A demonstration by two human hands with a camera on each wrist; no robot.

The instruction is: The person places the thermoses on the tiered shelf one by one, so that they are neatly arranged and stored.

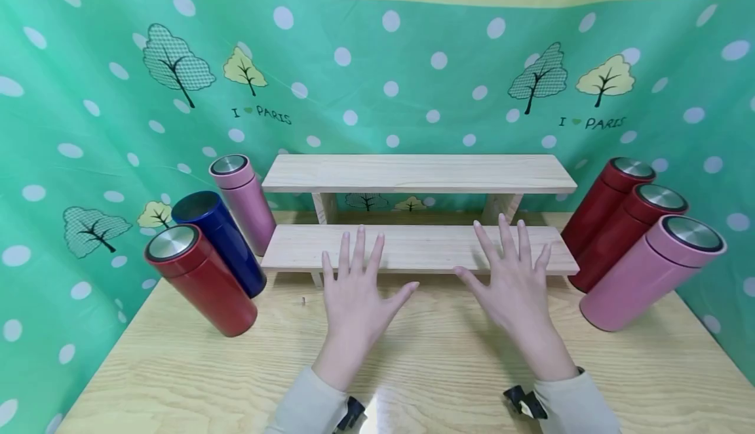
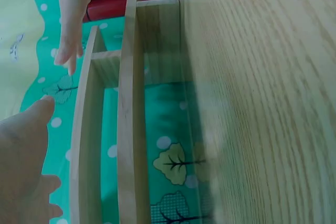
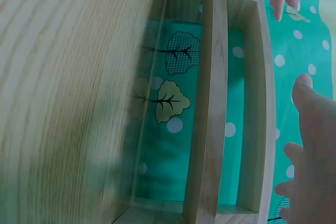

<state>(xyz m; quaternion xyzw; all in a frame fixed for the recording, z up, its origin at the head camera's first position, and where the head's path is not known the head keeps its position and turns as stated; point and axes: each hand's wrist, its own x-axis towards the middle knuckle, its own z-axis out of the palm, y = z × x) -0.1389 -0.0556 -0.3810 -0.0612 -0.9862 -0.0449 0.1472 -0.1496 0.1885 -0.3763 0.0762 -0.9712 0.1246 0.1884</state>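
Observation:
My left hand [image 1: 356, 296] is held palm down with its fingers spread, the fingertips overlapping the lower board of a two-tier wooden shelf [image 1: 419, 173] in the head view. To its right, my right hand [image 1: 515, 286] is spread the same way and overlaps the same board. Neither hand holds anything. In the left wrist view the left hand [image 2: 23, 156] hovers beside the shelf boards [image 2: 128, 103]. The right wrist view shows the right hand [image 3: 317, 150] at the side of the shelf boards [image 3: 210, 103].
Left of the shelf stand a pink bottle [image 1: 248, 204], a blue bottle [image 1: 227, 244] and a red bottle [image 1: 206, 283]. On the right are two red bottles [image 1: 610, 201] and a pink bottle [image 1: 645, 280]. A green dotted cloth [image 1: 366, 93] hangs behind the wooden table [image 1: 177, 368].

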